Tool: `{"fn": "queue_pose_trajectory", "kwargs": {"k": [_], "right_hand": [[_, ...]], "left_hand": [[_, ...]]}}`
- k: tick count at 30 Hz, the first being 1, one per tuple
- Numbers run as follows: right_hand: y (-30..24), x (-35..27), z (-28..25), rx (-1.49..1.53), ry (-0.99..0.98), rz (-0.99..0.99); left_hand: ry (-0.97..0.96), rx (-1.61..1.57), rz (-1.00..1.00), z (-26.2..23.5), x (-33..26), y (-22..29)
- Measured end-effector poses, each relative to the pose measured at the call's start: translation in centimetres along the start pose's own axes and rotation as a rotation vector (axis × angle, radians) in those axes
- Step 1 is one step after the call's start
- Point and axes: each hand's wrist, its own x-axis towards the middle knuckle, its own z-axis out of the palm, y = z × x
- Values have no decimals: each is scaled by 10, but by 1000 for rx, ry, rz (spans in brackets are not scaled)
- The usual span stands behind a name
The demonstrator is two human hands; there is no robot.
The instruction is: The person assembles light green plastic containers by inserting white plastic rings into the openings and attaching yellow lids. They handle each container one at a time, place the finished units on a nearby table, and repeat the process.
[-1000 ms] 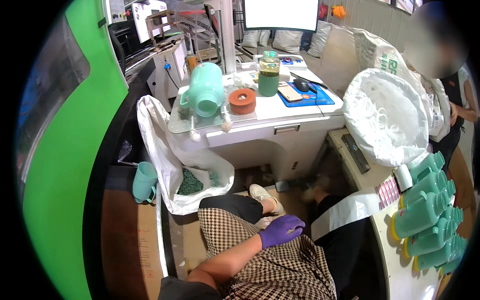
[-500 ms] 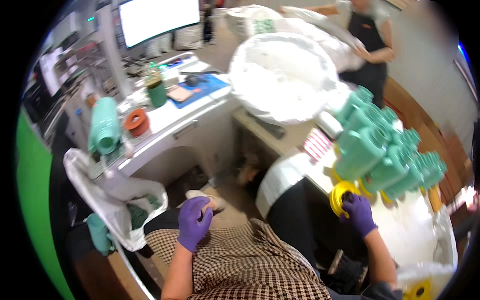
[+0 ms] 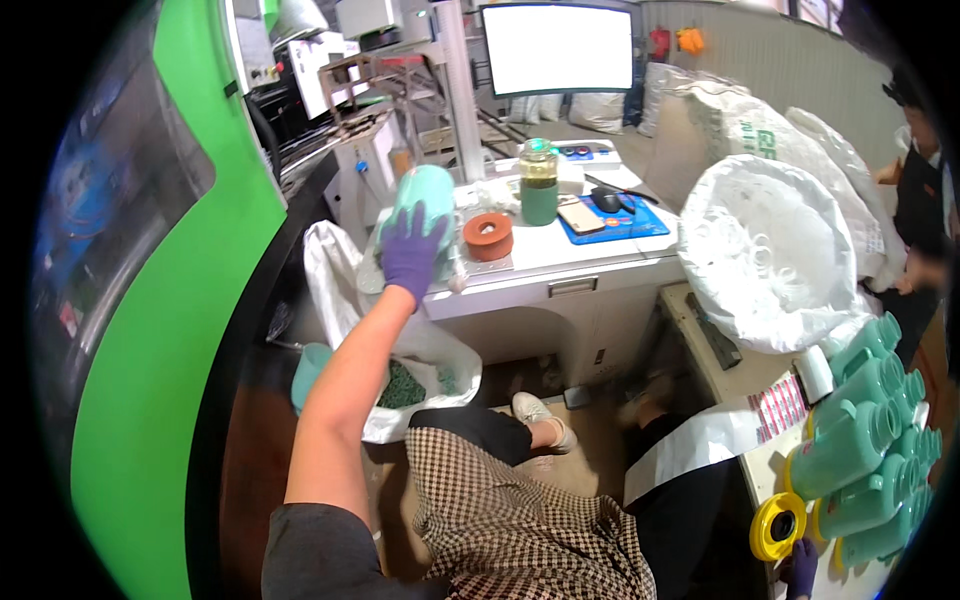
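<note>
A pale green plastic bottle point(image 3: 428, 190) lies on the left end of the white worktop, its form partly covered by my left hand point(image 3: 413, 256). That hand wears a purple glove, and its fingers are laid round the bottle's near side. Low at the right, my right hand point(image 3: 803, 568), also gloved, is partly cut off by the picture's dark rim. Its fingers are at the lower edge of a yellow ring-shaped part point(image 3: 777, 527) with a dark centre, and seem closed on it. Beside the ring stand several green bottles point(image 3: 848, 450) with yellow bases.
An orange-brown tape roll point(image 3: 488, 237), a jar point(image 3: 539, 185) and a phone point(image 3: 580, 217) are on the worktop point(image 3: 530, 275). Below it a white bag point(image 3: 450, 385) holds green scraps. A large white-lined bin point(image 3: 770, 260) stands right, near another person point(image 3: 918, 190). Green machinery point(image 3: 150, 390) rises left.
My view has swung left. My left hand has gone from near my lap out to the bottle on the worktop. The right hand stays by the yellow ring-shaped part.
</note>
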Motion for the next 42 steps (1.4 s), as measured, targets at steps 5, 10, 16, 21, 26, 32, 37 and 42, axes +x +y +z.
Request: {"fn": "queue_pose_trajectory", "kwargs": {"k": [5, 10, 16, 21, 26, 32, 37, 42], "right_hand": [[-36, 21, -1, 413, 53, 253], [-99, -63, -66, 1305, 278, 529], [-228, -67, -54, 2249, 1, 220], [-337, -38, -60, 1447, 475, -256], [-378, -31, -72, 1195, 506, -429], [-385, -28, -59, 1105, 571, -553], [-381, -34, -69, 1027, 521, -668], [-367, -38, -79, 1166, 358, -600]], "left_hand": [[168, -261, 66, 60, -6, -36], [445, -666, 17, -123, -79, 1], [-14, -1623, -327, -202, -201, 91], [-396, -2019, -425, -229, -220, 182], [-507, -2060, -544, -208, -213, 207], [-480, -2085, -753, -210, -209, 205], [-344, -1776, -391, -224, -204, 203], [-486, -1945, -478, -228, -205, 207]]}}
